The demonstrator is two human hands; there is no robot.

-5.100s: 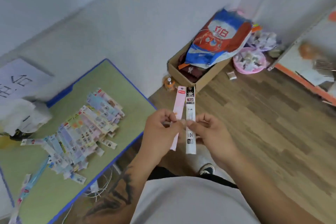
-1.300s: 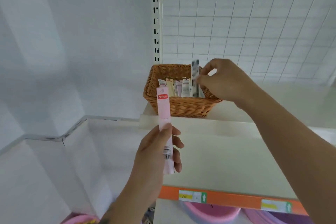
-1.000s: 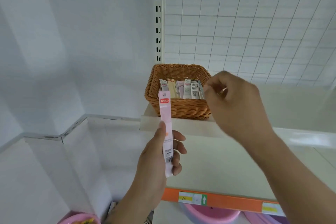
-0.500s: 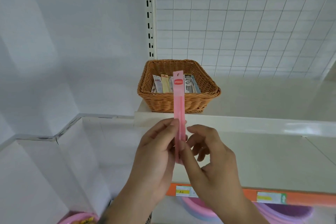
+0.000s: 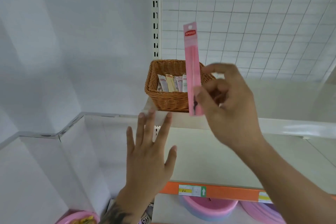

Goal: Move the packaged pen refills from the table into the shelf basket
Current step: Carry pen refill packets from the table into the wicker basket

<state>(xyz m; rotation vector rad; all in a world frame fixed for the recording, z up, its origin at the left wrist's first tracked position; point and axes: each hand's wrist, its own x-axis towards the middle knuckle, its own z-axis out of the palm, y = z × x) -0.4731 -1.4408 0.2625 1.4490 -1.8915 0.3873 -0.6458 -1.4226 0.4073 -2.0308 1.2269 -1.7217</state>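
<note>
The right hand (image 5: 227, 103) pinches the long pink refill packet (image 5: 192, 67) upright before the woven wicker basket (image 5: 169, 100) (right rim hidden); the left hand (image 5: 149, 158) is spread, empty.

The refill pack (image 5: 192, 71) is pale pink with a small red label bearing white lettering near its top and a dark mark low on its length. The basket (image 5: 169, 99) is woven wicker in warm orange-brown. The packs inside it (image 5: 171, 83) are white, cream-yellow and pale lilac. The shelf (image 5: 227, 151) is off-white, and its front strip (image 5: 227, 192) is bright orange with a white and yellow tag (image 5: 192, 190) carrying a green square and white arrow. The back panel (image 5: 254, 23) is a white wire grid of squares. The tubs (image 5: 209, 209) below are pink. The wall (image 5: 72, 32) is plain white. The left forearm (image 5: 116, 214) shows dark tattoo lines.
</note>
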